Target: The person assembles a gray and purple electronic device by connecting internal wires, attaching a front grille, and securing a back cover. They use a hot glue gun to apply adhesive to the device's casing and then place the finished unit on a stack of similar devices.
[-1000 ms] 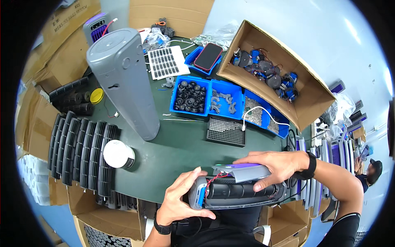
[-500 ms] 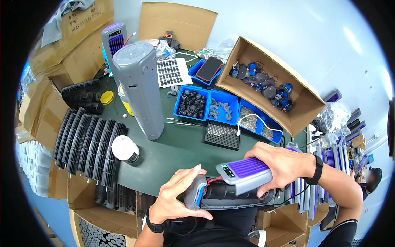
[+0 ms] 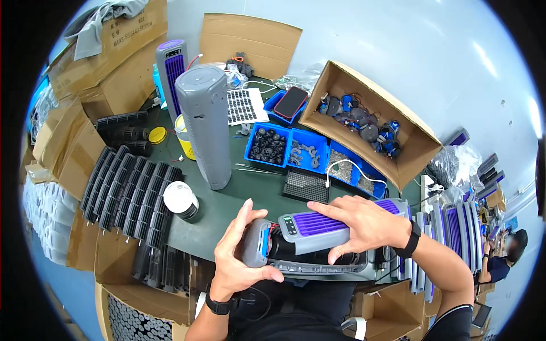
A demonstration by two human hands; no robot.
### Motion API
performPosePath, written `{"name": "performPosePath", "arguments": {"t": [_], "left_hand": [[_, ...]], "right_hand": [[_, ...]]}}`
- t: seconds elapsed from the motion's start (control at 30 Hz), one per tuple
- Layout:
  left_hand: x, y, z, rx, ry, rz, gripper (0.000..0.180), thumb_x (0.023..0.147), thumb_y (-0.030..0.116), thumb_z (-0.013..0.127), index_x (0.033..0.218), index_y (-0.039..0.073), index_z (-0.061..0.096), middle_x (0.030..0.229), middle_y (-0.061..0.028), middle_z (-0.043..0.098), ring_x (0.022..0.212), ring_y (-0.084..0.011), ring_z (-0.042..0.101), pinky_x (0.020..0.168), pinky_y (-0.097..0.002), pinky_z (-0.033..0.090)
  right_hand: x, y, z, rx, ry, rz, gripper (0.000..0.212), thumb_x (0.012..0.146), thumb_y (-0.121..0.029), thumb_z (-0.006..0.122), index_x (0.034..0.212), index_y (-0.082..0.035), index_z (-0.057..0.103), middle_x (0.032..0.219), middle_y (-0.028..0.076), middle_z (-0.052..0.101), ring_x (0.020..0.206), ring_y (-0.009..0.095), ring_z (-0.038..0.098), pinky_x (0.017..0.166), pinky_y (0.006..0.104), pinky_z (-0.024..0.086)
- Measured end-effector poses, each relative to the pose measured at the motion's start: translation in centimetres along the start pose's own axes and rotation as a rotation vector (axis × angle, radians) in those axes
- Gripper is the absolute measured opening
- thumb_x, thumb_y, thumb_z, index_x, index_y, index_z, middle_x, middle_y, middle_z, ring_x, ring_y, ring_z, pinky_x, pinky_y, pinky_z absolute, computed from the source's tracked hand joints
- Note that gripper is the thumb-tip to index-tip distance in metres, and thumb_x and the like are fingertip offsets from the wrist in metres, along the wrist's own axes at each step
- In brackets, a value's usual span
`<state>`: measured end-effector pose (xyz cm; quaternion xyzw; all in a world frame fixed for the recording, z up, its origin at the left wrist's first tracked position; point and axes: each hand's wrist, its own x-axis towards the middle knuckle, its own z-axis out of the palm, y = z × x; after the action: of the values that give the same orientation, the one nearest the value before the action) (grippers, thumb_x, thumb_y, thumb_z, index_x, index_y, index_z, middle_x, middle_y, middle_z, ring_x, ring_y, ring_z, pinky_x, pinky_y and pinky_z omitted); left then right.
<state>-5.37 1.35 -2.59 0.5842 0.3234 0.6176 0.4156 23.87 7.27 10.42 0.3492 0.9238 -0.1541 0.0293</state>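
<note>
My left hand (image 3: pixel 230 267) grips the grey rounded end (image 3: pixel 254 244) of a tower fan housing, with fingers behind it and the thumb along its near side. A blue part shows inside that end. My right hand (image 3: pixel 375 225) holds a grey front cover with a purple grille (image 3: pixel 318 224) from above. The cover lies slightly askew over the open rear housing (image 3: pixel 318 269), and a gap remains on the near side. A black fan roller (image 3: pixel 282 249) shows in the gap. Red wires run between the cover's control-panel end and the grey end.
A tall grey fan body (image 3: pixel 205 131) stands beyond my left hand, near a white-lidded jar (image 3: pixel 181 199). Blue bins (image 3: pixel 267 145) of small parts and a cardboard box (image 3: pixel 418 153) of motors sit at the back. Black rollers (image 3: pixel 128 193) lie left; purple-grilled covers (image 3: pixel 452 224) stand right.
The cover has come down and leftward onto the housing, lying flatter. My left hand and the grey end have shifted slightly left, and the wire gap has narrowed.
</note>
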Motion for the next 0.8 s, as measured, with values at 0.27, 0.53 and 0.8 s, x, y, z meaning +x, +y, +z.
{"name": "performPosePath", "arguments": {"t": [0.27, 0.53, 0.8], "left_hand": [[0.7, 0.8, 0.7, 0.02, 0.009, -0.023, 0.153, 0.047, 0.056, 0.105, 0.166, -0.004, 0.031, 0.132, -0.0169, 0.065, 0.123, -0.025, 0.064, 0.108, -0.0397, 0.05], [1.4, 1.0, 1.7, -0.035, 0.005, 0.023, 0.159, 0.043, 0.063, 0.104, 0.166, -0.005, 0.03, 0.13, -0.0157, 0.062, 0.12, -0.0246, 0.064, 0.107, -0.04, 0.05], [2.3, 2.1, 2.3, 0.022, -0.035, 0.034, 0.15, 0.044, 0.059, 0.105, 0.164, -0.002, 0.038, 0.126, -0.015, 0.062, 0.117, -0.0248, 0.063, 0.104, -0.0391, 0.051]], "right_hand": [[-0.9, -2.0, 2.6, -0.012, 0.237, -0.062, 0.13, 0.068, -0.079, 0.081, 0.165, -0.005, 0.038, 0.122, 0.019, 0.064, 0.106, 0.035, 0.062, 0.094, 0.0467, 0.05], [-1.3, -3.5, 4.7, 0.241, 0.241, 0.025, 0.131, 0.074, -0.079, 0.078, 0.168, -0.003, 0.028, 0.122, 0.022, 0.06, 0.108, 0.04, 0.059, 0.099, 0.0498, 0.048], [-0.9, -4.6, 4.7, 0.191, 0.271, 0.046, 0.133, 0.075, -0.079, 0.077, 0.169, -0.002, 0.024, 0.122, 0.022, 0.059, 0.106, 0.039, 0.059, 0.097, 0.0494, 0.049]]}}
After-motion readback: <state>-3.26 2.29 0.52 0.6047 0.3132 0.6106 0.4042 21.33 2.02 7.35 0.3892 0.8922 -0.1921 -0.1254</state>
